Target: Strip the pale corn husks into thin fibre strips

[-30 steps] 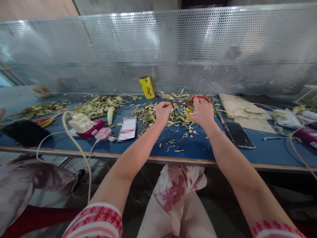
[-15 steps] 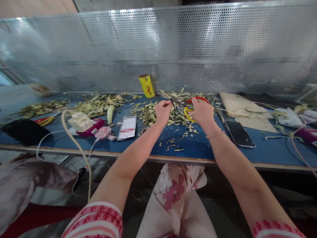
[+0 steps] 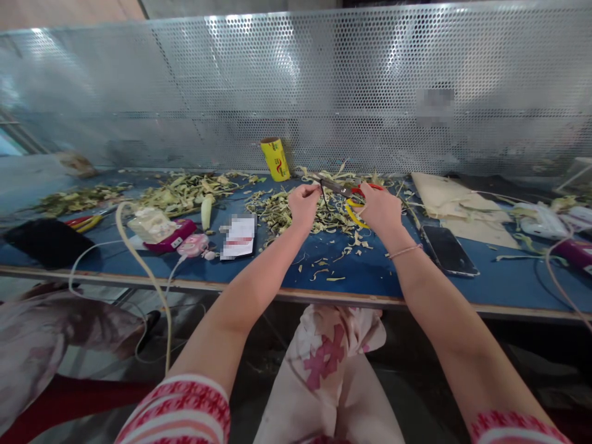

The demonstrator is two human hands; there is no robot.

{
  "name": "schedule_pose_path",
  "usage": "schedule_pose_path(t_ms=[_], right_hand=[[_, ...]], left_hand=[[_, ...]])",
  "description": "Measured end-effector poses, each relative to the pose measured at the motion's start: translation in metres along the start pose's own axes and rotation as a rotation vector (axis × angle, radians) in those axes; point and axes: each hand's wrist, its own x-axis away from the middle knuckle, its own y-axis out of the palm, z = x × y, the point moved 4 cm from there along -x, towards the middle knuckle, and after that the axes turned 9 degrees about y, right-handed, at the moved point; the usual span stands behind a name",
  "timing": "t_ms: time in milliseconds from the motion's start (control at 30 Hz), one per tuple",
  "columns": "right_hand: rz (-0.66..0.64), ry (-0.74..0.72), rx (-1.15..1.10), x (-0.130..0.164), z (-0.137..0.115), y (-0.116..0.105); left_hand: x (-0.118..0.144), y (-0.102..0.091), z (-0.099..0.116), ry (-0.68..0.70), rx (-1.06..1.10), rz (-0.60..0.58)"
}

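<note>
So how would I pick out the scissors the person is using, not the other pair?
Start at the perforated metal screen behind the blue table, then drop to the yellow roll at its foot. Just right of it, the right hand grips the scissors over the scraps. Unlike the spare pair lying far left, these are held.

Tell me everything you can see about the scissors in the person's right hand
The scissors have one red loop handle and one yellow one, plastic by the look, and dull grey metal blades. The right hand grips the handles, hiding much of the red loop; the yellow loop curves below the fingers. The blades point left and slightly away, toward the left hand, which pinches a thin dark strand just under their tip. They are held above the trimmings on the blue table. Whether the blades are parted is unclear.
</note>
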Motion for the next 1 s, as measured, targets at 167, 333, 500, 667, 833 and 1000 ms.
schedule_pose_path(t_ms=[167,333,500,667,833,1000], right_hand=[[-0.042,0.016,-0.012,-0.001,0.000,0.003],[-0.012,0.007,-0.032,0.000,-0.001,0.003],[0.009,-0.001,-0.056,0.000,-0.001,0.002],[0.045,-0.011,-0.078,0.000,-0.001,0.001],[0.079,-0.020,-0.075,0.001,-0.002,0.000],[0.067,-0.018,-0.066,0.001,-0.003,-0.001]], left_hand=[[-0.001,-0.002,0.005,0.033,-0.026,-0.005],[0.000,-0.003,0.009,0.030,-0.043,-0.001],[0.002,0.000,0.008,0.041,-0.055,-0.020],[0.004,0.001,0.008,0.043,-0.040,-0.022],[0.006,0.001,0.013,0.070,-0.076,-0.045],[0.007,0.001,0.018,0.104,-0.132,-0.055]])
